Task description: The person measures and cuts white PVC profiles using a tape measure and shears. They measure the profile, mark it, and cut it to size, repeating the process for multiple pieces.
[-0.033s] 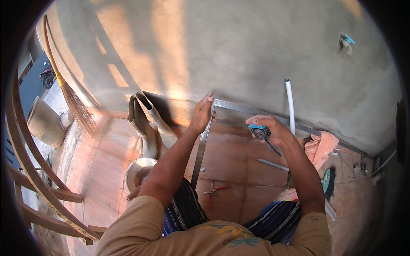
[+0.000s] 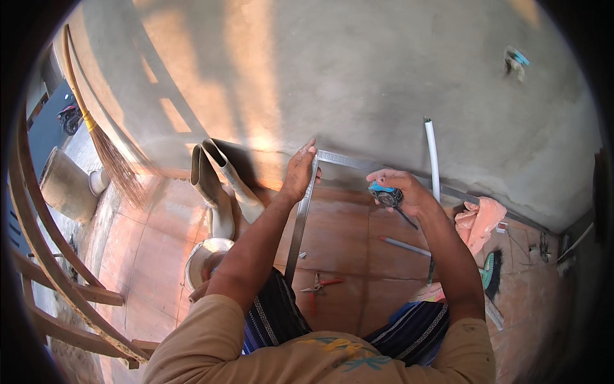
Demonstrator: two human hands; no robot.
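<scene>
Metal square (image 2: 301, 224) and tape measure (image 2: 387, 197), hands (image 2: 299, 173) unchanged

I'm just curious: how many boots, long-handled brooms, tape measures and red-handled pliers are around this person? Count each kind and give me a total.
Boots: 2
Long-handled broom: 1
Tape measure: 1
Red-handled pliers: 1
Total: 5
</scene>
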